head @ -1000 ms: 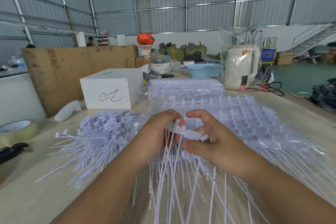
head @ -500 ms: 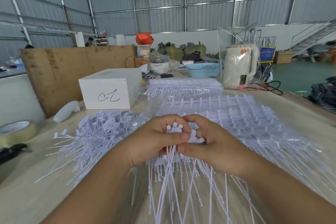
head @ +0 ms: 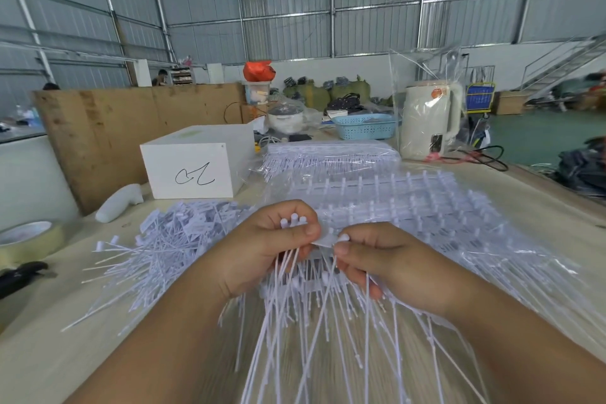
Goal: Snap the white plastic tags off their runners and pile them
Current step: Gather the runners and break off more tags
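White tags (head: 292,223) gripped in left hand (head: 262,249), right hand (head: 387,259) pinching one

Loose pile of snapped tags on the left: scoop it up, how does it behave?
The loose tag pile probably sheds pieces: the tags lie criss-crossed and unbound. Their thin tails splay out, so they likely flex and snag. Likely very light for its bulk.
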Tool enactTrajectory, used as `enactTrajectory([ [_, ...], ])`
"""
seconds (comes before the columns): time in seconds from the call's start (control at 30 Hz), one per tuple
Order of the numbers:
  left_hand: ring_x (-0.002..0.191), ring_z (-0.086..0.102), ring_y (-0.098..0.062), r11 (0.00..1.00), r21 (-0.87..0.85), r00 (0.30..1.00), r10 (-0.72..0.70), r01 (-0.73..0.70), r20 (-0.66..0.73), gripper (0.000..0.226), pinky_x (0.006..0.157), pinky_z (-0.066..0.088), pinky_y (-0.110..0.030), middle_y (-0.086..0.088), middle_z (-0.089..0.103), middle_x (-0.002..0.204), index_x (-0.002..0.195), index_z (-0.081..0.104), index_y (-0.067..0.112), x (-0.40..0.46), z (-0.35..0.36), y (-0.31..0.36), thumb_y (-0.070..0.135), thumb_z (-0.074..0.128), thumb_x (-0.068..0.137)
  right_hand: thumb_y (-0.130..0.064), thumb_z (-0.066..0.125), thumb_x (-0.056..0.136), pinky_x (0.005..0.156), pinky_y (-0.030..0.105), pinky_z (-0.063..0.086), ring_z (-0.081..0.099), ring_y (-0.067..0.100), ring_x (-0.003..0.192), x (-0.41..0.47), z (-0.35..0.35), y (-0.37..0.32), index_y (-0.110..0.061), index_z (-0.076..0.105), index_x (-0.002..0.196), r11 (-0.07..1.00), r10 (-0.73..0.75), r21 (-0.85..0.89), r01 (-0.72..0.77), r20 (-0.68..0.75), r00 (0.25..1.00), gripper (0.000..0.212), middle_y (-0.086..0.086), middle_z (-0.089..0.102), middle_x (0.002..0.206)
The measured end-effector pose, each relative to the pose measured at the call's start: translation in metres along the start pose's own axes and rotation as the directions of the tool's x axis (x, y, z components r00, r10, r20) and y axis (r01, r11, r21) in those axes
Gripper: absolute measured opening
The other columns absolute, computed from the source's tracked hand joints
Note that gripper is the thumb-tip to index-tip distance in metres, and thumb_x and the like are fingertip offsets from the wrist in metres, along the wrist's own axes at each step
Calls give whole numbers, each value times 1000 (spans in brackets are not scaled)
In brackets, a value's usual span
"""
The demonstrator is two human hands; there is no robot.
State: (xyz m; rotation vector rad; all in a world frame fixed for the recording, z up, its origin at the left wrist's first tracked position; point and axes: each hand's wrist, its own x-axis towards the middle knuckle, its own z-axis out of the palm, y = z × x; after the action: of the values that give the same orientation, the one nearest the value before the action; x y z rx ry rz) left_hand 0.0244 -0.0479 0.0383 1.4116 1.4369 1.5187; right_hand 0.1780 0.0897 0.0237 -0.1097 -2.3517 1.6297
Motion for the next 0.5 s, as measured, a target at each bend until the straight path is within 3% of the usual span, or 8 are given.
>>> enactTrajectory([
  [0.2, 48, 46, -9, 998, 60, 1000, -12, 12, 0, 17, 45, 38, -18, 2, 55, 58, 67, 66, 28, 3, 2, -2, 23, 67, 83, -34, 55, 98, 53, 25, 35, 40, 9, 53, 3, 6, 4, -19, 50, 64, 990, -13, -143, 8, -40, 999, 37, -5, 46, 60],
  [0.33, 46, 45, -9, 997, 74, 988, 11, 0, -154, 14, 44, 37, -18, 1, 54, 56, 68, 65, 23, 8, 10, -3, 33, 65, 78, -33, 55, 98, 52, 28, 31, 34, 12, 53, 4, 8, 4, -18, 44, 63, 979, -90, -194, 65, -126, 988, 40, -5, 38, 59],
  [0.5, 45, 47, -5, 995, 95, 928, 48, -14, -370, 19, 44, 37, -16, 6, 56, 52, 74, 60, 14, 16, 21, -8, 13, 61, 92, -32, 54, 97, 49, 22, 30, 34, 8, 49, 9, 14, 7, -9, 48, 69, 951, -134, -305, 53, -250, 959, 37, -12, 37, 51],
])
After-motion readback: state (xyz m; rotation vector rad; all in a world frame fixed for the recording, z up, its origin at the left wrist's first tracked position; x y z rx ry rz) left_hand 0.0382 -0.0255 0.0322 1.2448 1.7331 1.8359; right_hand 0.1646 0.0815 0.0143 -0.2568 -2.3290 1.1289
